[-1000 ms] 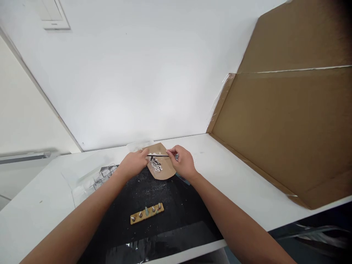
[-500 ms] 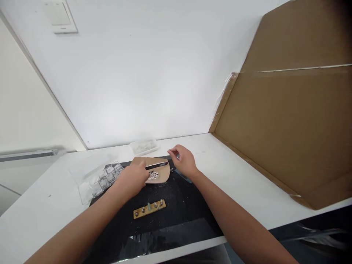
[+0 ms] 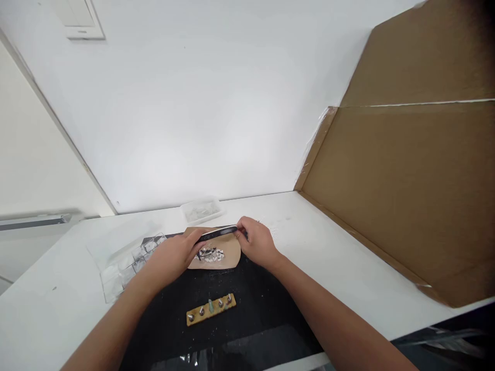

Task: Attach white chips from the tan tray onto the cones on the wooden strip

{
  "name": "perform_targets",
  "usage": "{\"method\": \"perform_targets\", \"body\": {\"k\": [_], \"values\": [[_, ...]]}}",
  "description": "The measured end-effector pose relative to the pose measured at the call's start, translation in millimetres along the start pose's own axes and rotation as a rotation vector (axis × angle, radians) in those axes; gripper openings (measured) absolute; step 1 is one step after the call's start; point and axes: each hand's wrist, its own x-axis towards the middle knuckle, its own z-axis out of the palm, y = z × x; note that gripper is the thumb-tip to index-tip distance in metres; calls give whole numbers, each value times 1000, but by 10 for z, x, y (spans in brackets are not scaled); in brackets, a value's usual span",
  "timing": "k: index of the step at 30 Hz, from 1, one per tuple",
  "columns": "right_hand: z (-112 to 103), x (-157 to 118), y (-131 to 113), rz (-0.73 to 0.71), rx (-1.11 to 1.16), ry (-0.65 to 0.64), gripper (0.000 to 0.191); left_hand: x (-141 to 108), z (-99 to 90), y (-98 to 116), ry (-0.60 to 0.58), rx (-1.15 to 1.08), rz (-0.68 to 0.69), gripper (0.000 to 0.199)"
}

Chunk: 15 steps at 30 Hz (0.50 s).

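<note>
A slim black strip (image 3: 217, 233) with a pale upper edge is held level between my two hands. The fingers of my left hand (image 3: 181, 252) are closed on its left end. My right hand (image 3: 257, 239) pinches its right end, with the fingertips partly hidden. Beneath the strip lies a tan sheet (image 3: 230, 250) bearing a pile of small white and dark pieces (image 3: 211, 254). Nearer to me, a yellow bar (image 3: 214, 310) carries a row of several small upright pegs, one of them topped in pale green.
A black mat (image 3: 240, 304) covers the front of the white table (image 3: 328, 263). Left of my hands stands a clear compartment box (image 3: 131, 263) with whitish contents. A white tray (image 3: 201, 210) sits by the wall. Brown cardboard (image 3: 398, 201) rises at the right.
My right hand has come down and left onto the strip's right end. The camera view has shifted slightly, and more of the pile now shows.
</note>
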Motion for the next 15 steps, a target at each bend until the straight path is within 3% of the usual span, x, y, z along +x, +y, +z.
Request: {"method": "perform_targets", "body": {"k": [6, 13, 15], "values": [[50, -67, -159, -48, 34, -11, 17, -140, 163, -117, 79, -71, -52, 44], [0, -9, -62, 109, 113, 74, 18, -134, 267, -160, 236, -443, -25, 50], [-37, 26, 4, 179, 79, 90, 20, -111, 339, -210, 269, -439, -17, 51]]}}
